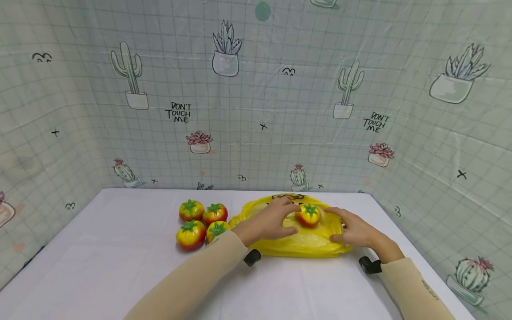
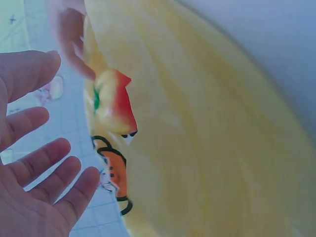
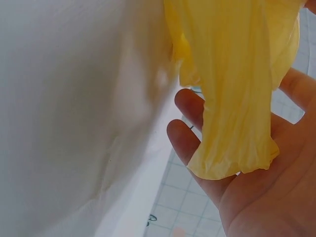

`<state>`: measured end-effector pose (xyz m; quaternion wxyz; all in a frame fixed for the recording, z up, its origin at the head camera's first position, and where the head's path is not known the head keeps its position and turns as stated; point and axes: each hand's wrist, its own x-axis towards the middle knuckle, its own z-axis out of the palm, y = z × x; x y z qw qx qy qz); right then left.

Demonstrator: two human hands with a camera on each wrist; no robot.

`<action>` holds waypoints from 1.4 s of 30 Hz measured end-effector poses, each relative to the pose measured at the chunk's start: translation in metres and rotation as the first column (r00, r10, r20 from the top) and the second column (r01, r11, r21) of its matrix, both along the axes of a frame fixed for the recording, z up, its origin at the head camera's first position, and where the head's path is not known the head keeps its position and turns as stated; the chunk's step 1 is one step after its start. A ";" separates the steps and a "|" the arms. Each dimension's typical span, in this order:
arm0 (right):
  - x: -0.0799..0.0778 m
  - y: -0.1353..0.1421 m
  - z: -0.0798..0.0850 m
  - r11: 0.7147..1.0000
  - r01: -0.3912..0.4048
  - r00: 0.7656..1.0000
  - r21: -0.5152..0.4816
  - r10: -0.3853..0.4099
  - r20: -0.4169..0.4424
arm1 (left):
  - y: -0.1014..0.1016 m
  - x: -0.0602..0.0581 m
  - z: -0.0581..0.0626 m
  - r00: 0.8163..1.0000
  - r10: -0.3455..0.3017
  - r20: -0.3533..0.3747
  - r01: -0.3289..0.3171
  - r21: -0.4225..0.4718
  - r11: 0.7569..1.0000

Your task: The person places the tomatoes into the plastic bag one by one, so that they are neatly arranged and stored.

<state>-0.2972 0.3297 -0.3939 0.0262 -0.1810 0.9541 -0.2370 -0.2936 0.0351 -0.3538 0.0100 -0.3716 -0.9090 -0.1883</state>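
Sleeves (image 1: 192,280); left hand (image 1: 269,223), right hand (image 1: 357,229) flank tomato (image 1: 309,217), grip slack; white table (image 1: 116,249), gridded walls (image 1: 248,102).

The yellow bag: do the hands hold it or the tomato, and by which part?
Nothing looks firmly held. The left hand is open near the tomato; a loose end of the yellow bag hangs across the open right hand.

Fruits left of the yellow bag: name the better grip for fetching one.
Probably the left grip: it's open, empty and nearer those fruits; the right grip is at the right edge of the yellow bag.
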 end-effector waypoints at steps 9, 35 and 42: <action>0.000 -0.002 0.002 1.000 0.012 1.000 0.008 -0.013 0.014 | -0.037 0.027 -0.002 0.998 -0.034 -0.060 0.037 0.063 0.997; 0.000 -0.003 0.002 1.000 0.025 0.999 0.019 -0.026 0.026 | -0.119 0.068 -0.012 0.998 0.046 -0.045 -0.035 0.222 0.974; -0.001 -0.002 0.001 1.000 0.003 1.000 0.021 -0.003 0.004 | -0.143 0.064 -0.016 0.978 0.099 -0.185 -0.050 0.252 0.967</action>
